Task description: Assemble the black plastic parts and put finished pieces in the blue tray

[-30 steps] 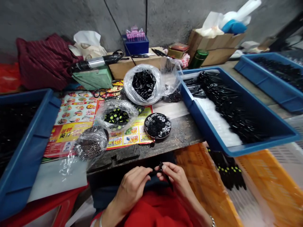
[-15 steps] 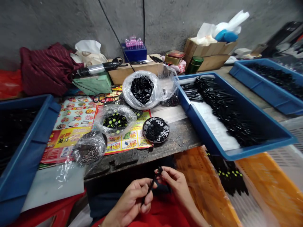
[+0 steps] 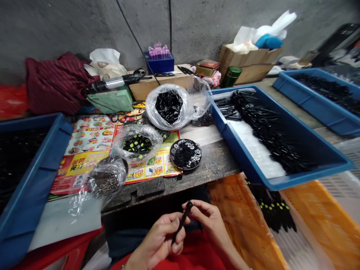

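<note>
Low in the picture, over my red-clad lap, my left hand (image 3: 163,240) is closed round a thin black stick-like part (image 3: 181,224) that stands tilted. My right hand (image 3: 206,217) pinches the top end of the same part with fingertips. Just ahead on the wooden bench lies a round black dish of small black pieces (image 3: 185,153). A clear bag of black and yellow-green buttons (image 3: 137,142) and a bag of small dark screws (image 3: 108,180) sit to the left of it.
A blue tray of long black parts (image 3: 281,180) stands at the right, another blue tray (image 3: 33,168) at the left, a third at the far right (image 3: 317,101). An orange crate (image 3: 323,225) with black parts lies below. A bag of black discs (image 3: 168,105), boxes and cloth line the wall.
The black part has gone from lying between both hands' fingertips to standing tilted in my left fist, my right fingers at its top. The view has dropped slightly.
</note>
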A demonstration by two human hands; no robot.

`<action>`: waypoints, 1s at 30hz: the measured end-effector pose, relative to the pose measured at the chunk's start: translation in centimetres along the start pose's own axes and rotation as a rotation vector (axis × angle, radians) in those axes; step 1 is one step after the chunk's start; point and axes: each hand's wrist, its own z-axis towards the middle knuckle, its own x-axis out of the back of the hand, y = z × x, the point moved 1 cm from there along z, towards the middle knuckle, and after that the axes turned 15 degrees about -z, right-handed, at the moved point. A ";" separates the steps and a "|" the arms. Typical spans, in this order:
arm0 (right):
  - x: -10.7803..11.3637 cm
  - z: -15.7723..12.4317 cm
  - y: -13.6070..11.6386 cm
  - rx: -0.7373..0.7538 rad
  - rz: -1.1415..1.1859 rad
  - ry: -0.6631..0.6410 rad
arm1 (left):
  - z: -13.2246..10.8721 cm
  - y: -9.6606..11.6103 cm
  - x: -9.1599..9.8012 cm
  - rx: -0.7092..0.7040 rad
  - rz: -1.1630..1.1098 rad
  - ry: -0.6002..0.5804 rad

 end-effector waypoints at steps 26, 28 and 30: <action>-0.3 -0.2 0.3 -0.091 0.023 -0.220 | -0.9 3.7 -4.4 -0.507 0.973 0.158; -0.3 -0.2 0.2 -0.094 0.021 -0.216 | -1.0 3.8 -4.5 -0.504 1.029 0.145; -0.3 -0.2 0.2 -0.099 0.026 -0.190 | -1.2 4.2 -4.7 -0.547 1.131 0.136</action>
